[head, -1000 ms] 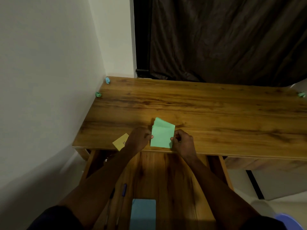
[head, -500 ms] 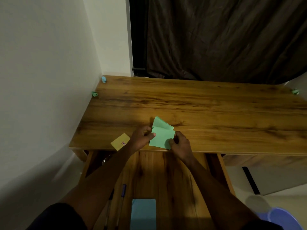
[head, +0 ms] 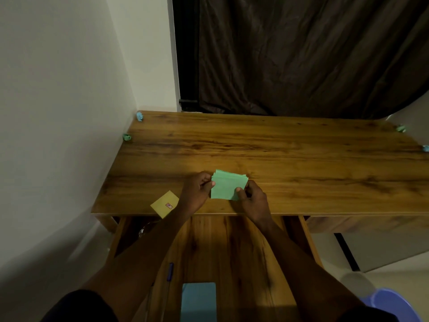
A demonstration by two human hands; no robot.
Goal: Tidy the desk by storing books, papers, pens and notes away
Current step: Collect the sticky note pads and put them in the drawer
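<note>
A stack of green sticky notes (head: 226, 185) lies near the front edge of the wooden desk (head: 290, 159). My left hand (head: 196, 194) pinches its left edge and my right hand (head: 251, 198) pinches its lower right corner. A yellow note pad with a red label (head: 165, 204) lies at the desk's front edge, left of my left hand. Below the desktop an open drawer (head: 232, 256) holds a blue pen (head: 170, 271) and a light blue book (head: 198, 300).
Small crumpled green and blue paper bits sit at the desk's corners: two at the back left (head: 139, 116) (head: 127, 137), two at the right (head: 401, 129) (head: 426, 148). A white wall runs along the left. A dark curtain (head: 301, 54) hangs behind. A purple bucket (head: 394, 305) stands lower right.
The loose, fanned green notes have been squared into one neat stack between both hands. The yellow pad has not moved.
</note>
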